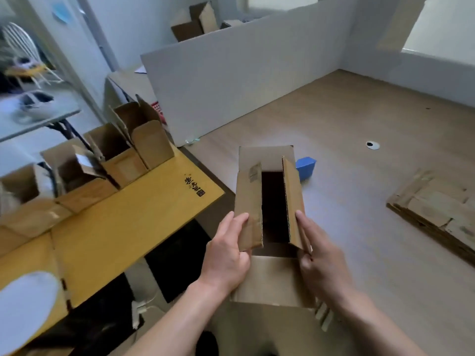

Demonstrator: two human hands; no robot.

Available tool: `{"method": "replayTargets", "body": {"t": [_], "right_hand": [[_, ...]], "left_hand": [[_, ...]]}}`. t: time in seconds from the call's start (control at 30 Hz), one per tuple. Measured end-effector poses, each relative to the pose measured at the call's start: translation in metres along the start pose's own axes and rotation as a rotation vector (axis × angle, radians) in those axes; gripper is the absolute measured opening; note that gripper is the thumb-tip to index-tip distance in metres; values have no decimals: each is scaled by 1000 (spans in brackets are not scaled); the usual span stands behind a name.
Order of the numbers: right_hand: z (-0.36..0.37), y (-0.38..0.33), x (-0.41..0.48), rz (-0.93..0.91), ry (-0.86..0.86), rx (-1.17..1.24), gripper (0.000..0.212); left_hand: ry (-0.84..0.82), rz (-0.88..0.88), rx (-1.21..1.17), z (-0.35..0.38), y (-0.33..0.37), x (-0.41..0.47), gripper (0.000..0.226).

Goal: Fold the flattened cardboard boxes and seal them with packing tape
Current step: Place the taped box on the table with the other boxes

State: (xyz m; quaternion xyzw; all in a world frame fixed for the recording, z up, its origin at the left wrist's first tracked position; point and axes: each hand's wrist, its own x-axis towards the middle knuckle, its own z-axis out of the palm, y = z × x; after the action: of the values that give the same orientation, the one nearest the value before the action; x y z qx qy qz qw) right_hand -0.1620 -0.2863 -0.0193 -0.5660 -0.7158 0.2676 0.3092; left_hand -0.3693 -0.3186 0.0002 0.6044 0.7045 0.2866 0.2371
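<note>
I hold a brown cardboard box (267, 276) in front of me above the floor, its open end facing up. My left hand (228, 255) grips the left long flap (248, 209), thumb on top. My right hand (321, 255) grips the right long flap (293, 201) at its near end. Both flaps lean inward, with a dark gap between them. The far short flap (264, 156) stands up and the near short flap lies toward me. A stack of flattened boxes (437, 209) lies on the floor at the right. I see no packing tape.
A yellow table (123, 227) at my left carries several folded open boxes (115, 155) and a white round thing (25, 304). A small blue box (305, 167) and a white disc (372, 145) lie on the wooden floor. White partition panels (244, 78) stand behind.
</note>
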Motion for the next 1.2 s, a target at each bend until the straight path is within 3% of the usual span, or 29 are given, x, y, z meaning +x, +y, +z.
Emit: {"method": "replayTargets", "body": {"t": [0.47,0.77,1.2], "right_hand": [[131,-129,-39,-158,-351,-17,88],[239,-229,-65,-381,-486,23,92],[384,-356,-88,-646,-918,13,86]], "left_hand": [[252,-292,-65,-107,-135,-113,76],[403,-423,-55,-198,-229,-185,71],[738,-749,-87,-273,-326,-284,66]]}}
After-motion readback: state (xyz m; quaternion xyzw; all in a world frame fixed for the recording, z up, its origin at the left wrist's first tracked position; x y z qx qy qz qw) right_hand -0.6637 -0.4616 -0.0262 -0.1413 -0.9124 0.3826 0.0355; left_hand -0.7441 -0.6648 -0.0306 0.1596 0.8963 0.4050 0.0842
